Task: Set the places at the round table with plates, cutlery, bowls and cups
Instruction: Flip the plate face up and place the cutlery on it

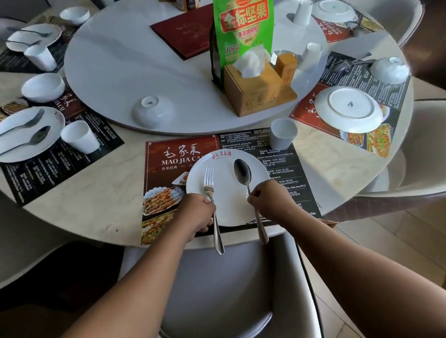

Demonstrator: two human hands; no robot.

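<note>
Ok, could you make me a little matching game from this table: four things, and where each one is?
Things:
1 fork
2 spoon
3 nearest bowl
4 nearest cup

Places:
A upside down on the turntable
B held by the right hand
C on the placemat, beyond the near plate
D held by the left hand

Pairs: 1-D, 2-B, 3-A, 4-C.

View: single, head-worn, wide-angle.
Position: above the chair [226, 288], behind both forearms.
Facing: forward and down, past the left hand [197, 215] and right hand [268, 201] onto the round table [99, 202].
Centre: fingers [254, 197] holding fork [209, 180] and spoon [242, 171], over the plate [227, 208].
Nearness: close; the turntable [108, 79] lies well beyond the fingertips.
Edges: the table rim bows with the lens.
</note>
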